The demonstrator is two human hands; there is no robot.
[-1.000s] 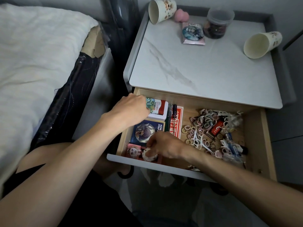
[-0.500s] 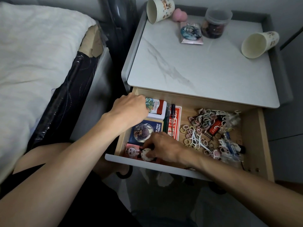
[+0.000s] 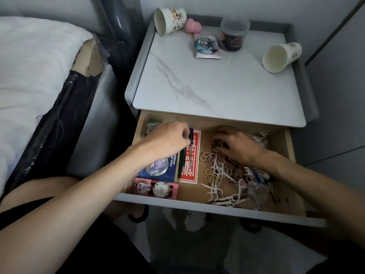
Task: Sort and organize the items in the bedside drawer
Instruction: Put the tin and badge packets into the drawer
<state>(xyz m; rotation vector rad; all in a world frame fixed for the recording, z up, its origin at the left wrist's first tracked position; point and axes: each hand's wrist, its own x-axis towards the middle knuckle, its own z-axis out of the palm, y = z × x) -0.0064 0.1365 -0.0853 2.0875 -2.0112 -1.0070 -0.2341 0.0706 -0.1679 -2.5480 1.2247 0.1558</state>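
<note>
Drawer, left hand pinching black pen, right hand over hair ties, grip unclear

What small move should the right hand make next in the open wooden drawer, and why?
Probably the right hand should lift out the small black hairpins at its fingertips. They lie mixed into the loose pile of pale round hair ties, and the left hand pinches the black-capped pen, so it is busy.
</note>
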